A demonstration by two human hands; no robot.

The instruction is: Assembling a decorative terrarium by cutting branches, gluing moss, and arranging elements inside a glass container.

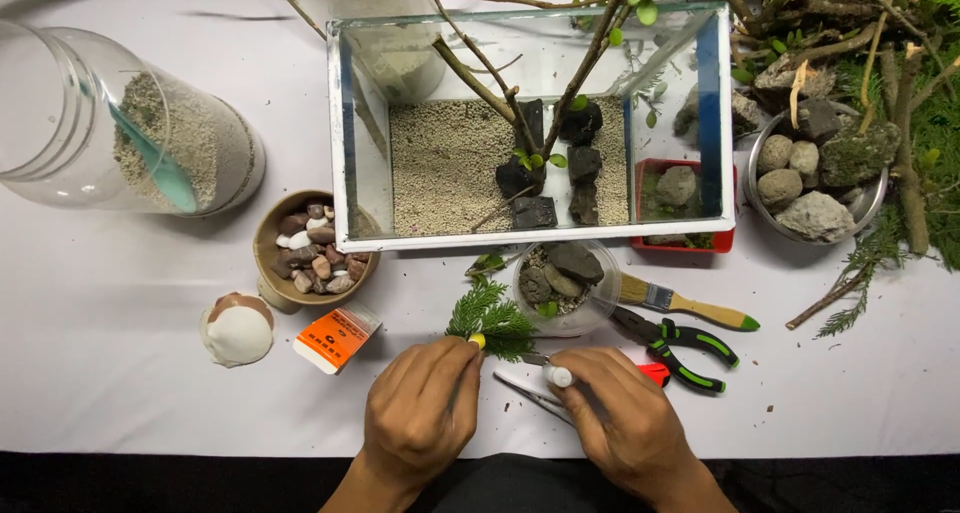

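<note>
One white surface (120,393) carries one glass tank (530,123) with five dark rocks inside, one tipped sand jar (130,123), two bowls of stones, one brush (685,305), one pair of pliers (675,348). Two hands: left hand (420,413), fingers pinching one green sprig (492,323); right hand (625,418), fingers gripping one small white tube (556,375) near the sprig's stem.

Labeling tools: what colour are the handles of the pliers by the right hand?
Black with bright green trim on the pliers; clearest in the head view.
</note>
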